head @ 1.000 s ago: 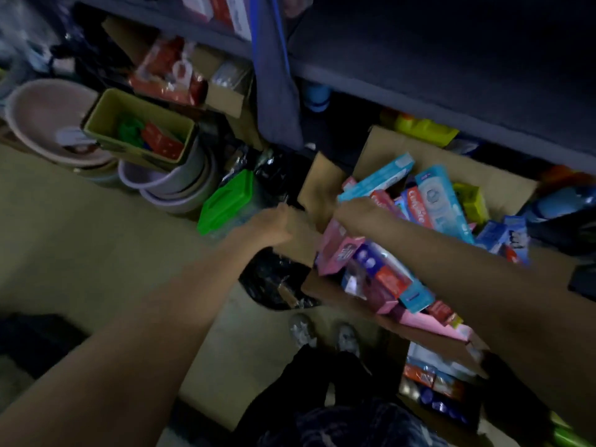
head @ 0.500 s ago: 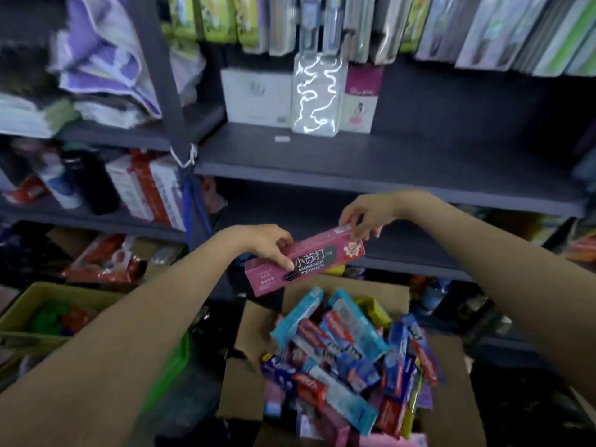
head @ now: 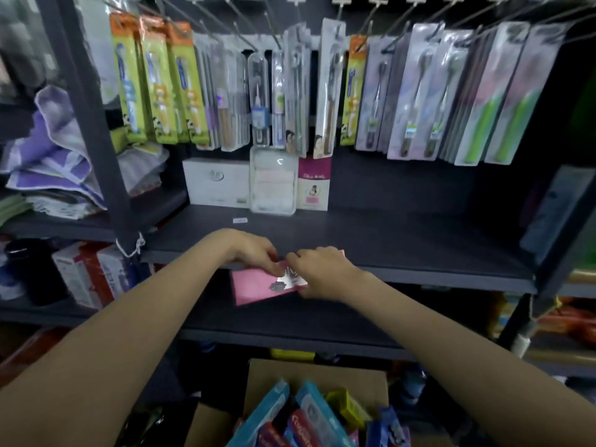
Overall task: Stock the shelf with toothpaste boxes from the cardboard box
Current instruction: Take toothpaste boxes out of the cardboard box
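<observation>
While both hands meet at the front edge of the dark shelf [head: 403, 246], one pink toothpaste box [head: 258, 287] sits between them, tilted, its far end up at the shelf lip and its near end hanging lower in front of the shadowed gap beneath. The left hand [head: 254, 253] has its grip closed narrow on the box's upper edge, fingertips curled down onto the pink card. The right hand [head: 322, 274] pinches the box's right end, fingers bent round it and hiding most of that end. The box is a long flat carton of smooth card with a shiny silver print near the middle.

Below the hands stands one cardboard box [head: 317, 379], plain brown and matte, its flap raised; several more toothpaste cartons [head: 306, 417] lean in it, blue, red and one yellow, too crowded to count surely.

Beyond the hands, at the back of the shelf, stand three things side by side: a white box [head: 215, 182], a clear plastic case [head: 274, 182] with rounded corners, and a pink-topped carton [head: 313, 183]. Above them, toothbrush blister packs [head: 416, 95] hang in rows from wire pegs, glossy and narrow. Left of the left hand, past a dark upright post [head: 87, 124], folded purple-and-white cloths [head: 54, 150] lie heaped.
</observation>
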`<state>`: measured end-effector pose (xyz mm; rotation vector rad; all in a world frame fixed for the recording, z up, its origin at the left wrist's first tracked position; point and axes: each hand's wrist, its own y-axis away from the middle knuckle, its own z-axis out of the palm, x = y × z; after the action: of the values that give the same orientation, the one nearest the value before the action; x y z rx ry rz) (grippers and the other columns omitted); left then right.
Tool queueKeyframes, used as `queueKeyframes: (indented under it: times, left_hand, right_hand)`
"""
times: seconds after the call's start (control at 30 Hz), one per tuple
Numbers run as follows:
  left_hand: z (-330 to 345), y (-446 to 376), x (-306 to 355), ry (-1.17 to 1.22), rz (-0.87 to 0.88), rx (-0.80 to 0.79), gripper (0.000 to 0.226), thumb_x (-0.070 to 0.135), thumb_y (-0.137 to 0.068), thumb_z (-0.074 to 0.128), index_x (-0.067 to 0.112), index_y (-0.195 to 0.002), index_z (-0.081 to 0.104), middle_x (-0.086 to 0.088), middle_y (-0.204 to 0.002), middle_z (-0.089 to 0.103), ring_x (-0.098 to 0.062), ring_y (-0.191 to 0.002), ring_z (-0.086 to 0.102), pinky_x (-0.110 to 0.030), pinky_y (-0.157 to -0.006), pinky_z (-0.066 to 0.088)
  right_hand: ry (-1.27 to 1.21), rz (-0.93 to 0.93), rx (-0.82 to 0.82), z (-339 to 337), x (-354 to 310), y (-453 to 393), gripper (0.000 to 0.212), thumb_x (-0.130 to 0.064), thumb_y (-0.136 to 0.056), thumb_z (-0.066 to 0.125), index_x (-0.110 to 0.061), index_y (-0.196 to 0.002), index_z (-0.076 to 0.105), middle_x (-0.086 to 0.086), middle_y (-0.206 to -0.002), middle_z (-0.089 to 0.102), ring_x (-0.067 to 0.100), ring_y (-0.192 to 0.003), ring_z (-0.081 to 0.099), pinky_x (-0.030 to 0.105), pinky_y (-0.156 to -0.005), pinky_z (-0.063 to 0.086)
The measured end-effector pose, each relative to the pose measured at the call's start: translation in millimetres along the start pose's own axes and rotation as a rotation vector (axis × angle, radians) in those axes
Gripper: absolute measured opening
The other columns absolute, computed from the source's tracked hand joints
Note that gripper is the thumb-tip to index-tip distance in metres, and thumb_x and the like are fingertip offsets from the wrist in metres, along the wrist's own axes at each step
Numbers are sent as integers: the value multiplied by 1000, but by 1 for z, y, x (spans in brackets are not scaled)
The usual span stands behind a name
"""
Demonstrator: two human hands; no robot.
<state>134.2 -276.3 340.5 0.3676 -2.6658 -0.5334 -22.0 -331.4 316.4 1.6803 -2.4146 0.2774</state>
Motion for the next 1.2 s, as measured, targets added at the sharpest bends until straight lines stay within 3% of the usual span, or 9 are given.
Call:
queueKeyframes:
  times: [0.13, 0.2, 0.4, 0.63, 0.8, 0.97, 1.2]
  left_hand:
    - [-7, -40, 49, -194, 134, 443, 41, 24, -90, 55, 15, -129, 48, -4, -131, 51, -21, -117, 50, -37, -100, 41]
    - [-4, -61, 69, -278, 186, 540, 42, 19, -90, 52, 16, -132, 44, -7, -133, 48, -23, -120, 46, -39, -100, 39]
    - [15, -136, 114, -223, 246, 451, 53, 14, -93, 47, 14, -142, 30, -5, -147, 30, -25, -130, 36, -41, -107, 32]
    - [29, -207, 183, -262, 370, 339, 53, 9, -93, 44, 7, -143, 28, -9, -152, 18, -25, -133, 32, -34, -110, 30]
    - [26, -245, 209, -297, 356, 296, 59, 11, -93, 46, 7, -146, 20, -4, -157, 0, -26, -141, 18, -32, -115, 22]
    - [11, -276, 223, -357, 321, 246, 66, 14, -94, 46, 10, -149, 10, -3, -157, -4, -23, -144, 6, -32, -118, 14]
    - [2, -304, 239, -392, 278, 281, 68, 15, -92, 50, 12, -149, 12, -4, -157, -7, -26, -144, -1, -42, -116, 16]
  right_hand:
    - [-71, 229, -1, 17, 84, 4, 44, -24, -84, 62, -9, -122, 44, 11, -120, 55, 33, -106, 57, 39, -82, 45]
    - [-57, 368, 3, 29, 134, 13, 40, -15, -84, 59, -8, -120, 43, 12, -120, 54, 34, -107, 57, 40, -81, 46]
    - [20, 598, -65, 77, 238, 38, 47, -7, -86, 57, -5, -128, 37, 11, -127, 48, 29, -109, 59, 35, -76, 47]
    - [57, 686, -41, 118, 282, 41, 45, 7, -87, 47, -1, -129, 33, 16, -130, 43, 32, -109, 58, 37, -75, 48]
    - [-208, 765, -18, 137, 312, 43, 65, 6, -87, 47, -6, -144, 17, 20, -147, 21, 41, -115, 51, 42, -84, 46]
    - [-210, 697, 41, 148, 332, 39, 80, 6, -86, 47, -21, -150, 8, 10, -157, -3, 36, -113, 53, 34, -69, 45]
    - [-342, 796, 11, 155, 365, 11, 78, 5, -88, 49, -11, -150, 5, 9, -158, -4, 33, -127, 43, 38, -95, 45]
